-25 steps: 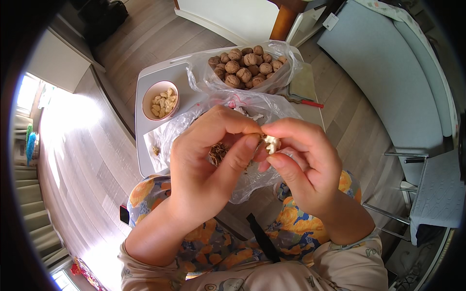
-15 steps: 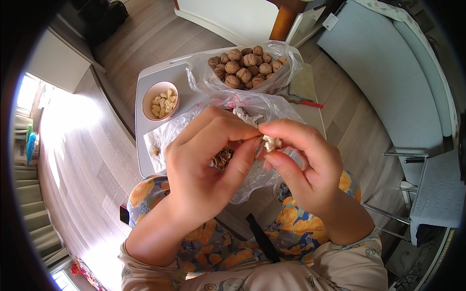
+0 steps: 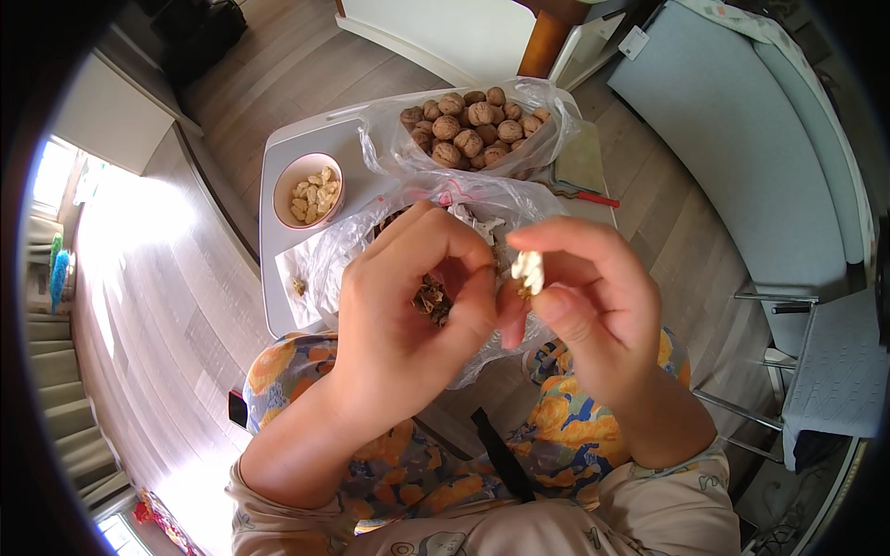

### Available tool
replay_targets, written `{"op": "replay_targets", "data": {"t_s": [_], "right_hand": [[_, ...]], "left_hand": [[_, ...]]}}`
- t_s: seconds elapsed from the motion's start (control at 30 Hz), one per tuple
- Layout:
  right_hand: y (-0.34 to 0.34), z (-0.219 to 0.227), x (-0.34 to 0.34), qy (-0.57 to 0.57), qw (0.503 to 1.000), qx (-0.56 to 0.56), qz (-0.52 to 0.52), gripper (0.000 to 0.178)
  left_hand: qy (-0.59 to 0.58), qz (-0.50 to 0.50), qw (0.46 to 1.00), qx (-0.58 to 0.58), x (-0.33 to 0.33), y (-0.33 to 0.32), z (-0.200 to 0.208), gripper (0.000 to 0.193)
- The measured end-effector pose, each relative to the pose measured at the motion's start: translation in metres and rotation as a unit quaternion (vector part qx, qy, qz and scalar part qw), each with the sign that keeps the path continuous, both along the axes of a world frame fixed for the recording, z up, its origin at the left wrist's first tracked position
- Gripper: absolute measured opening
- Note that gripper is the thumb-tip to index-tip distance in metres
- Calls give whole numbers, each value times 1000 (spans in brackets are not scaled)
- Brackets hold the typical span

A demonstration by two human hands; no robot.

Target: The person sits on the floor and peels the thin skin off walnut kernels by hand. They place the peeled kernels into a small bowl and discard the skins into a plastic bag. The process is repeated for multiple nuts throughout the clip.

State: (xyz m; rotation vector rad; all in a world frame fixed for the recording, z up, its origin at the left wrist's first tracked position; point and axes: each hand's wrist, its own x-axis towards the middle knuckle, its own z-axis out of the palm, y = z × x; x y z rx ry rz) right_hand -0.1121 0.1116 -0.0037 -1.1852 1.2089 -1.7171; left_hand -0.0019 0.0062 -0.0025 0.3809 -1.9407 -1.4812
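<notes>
A pale walnut kernel [image 3: 528, 269] is pinched between the thumb and fingers of my right hand [image 3: 598, 310]. Some brown skin shows at its lower end. My left hand [image 3: 399, 310] is just left of it, thumb and forefinger tips pressed together; whatever may be between them is too small to make out. Beneath my hands a clear plastic bag [image 3: 496, 195] lies spread, with brown walnut shell scraps [image 3: 432, 298] visible past my left fingers. At the far left of the table, a round bowl [image 3: 283, 199] contains several peeled kernels [image 3: 315, 195].
A second clear bag [image 3: 375, 148] full of whole walnuts [image 3: 468, 143] sits at the table's back. A red-handled tool [image 3: 593, 198] lies by a greenish pad [image 3: 579, 162] at the right. White paper [image 3: 295, 269] with a small brown scrap is at the left edge.
My hands have moved slightly apart. The kernel, turned more upright, has come away from my left fingertips and stays in my right hand.
</notes>
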Motion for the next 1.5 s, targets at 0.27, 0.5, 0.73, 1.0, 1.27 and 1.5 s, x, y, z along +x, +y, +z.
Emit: {"op": "replay_targets", "data": {"t_s": [0.27, 0.5, 0.73, 1.0, 1.27, 1.5], "right_hand": [[-1, 1, -5, -227, 970, 38, 77, 46], [-1, 0, -7, -249, 959, 43, 127, 48], [-2, -3, -7, -121, 987, 24, 99, 47], [1, -2, -8, -72, 995, 29, 61, 43], [2, 1, -8, 1, 999, 41, 24, 36], [3, 4, -8, 28, 998, 56, 17, 35]], "left_hand": [[-46, -20, 998, -49, 7, -6, -8, 9], [31, 14, 999, -39, 1, -2, -3, 5], [9, 2, 999, -53, 4, -6, 0, 8], [22, -7, 999, -26, 5, -6, 0, 8], [20, 0, 1000, -24, 4, -5, 1, 7], [16, 10, 998, -55, 3, -5, 0, 7]]}}
